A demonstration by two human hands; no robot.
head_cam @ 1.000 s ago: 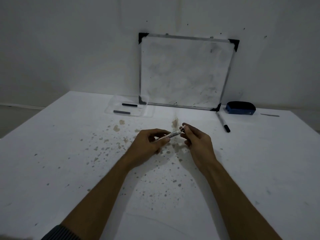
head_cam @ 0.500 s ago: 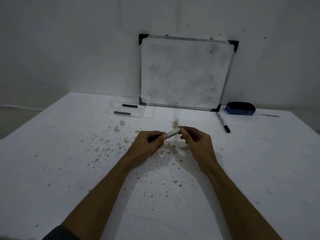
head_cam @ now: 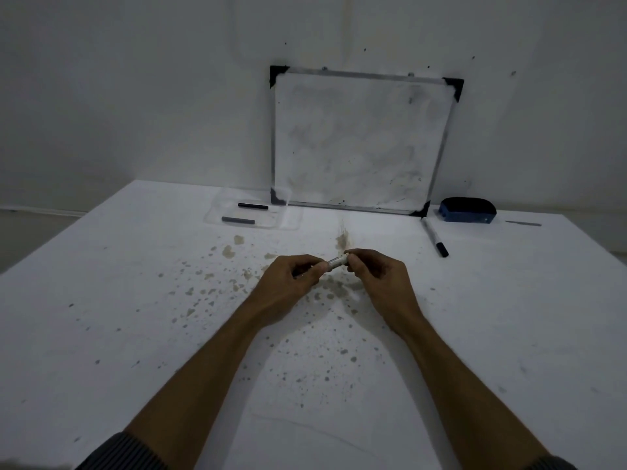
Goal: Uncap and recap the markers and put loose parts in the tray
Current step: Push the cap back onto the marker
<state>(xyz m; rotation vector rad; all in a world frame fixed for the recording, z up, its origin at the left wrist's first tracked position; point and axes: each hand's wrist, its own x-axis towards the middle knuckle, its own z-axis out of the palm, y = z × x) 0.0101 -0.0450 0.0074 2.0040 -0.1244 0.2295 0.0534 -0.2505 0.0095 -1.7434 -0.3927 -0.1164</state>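
Note:
Both my hands hold one white marker above the middle of the stained table. My left hand wraps its near end, hiding most of the barrel. My right hand pinches the far end with fingertips; whether a cap sits there is hidden. Only a short stretch of barrel shows between the hands. A clear tray lies at the back left with two dark loose parts in it, one black and one grey. A second marker with a black cap lies on the table to the right.
A small whiteboard leans against the wall behind the tray. A blue eraser sits at the back right, with a thin grey stick beyond it. Brown stains dot the white table.
My hands have drawn closer together along the marker, so less of the barrel shows between them. The marker has tipped a little flatter.

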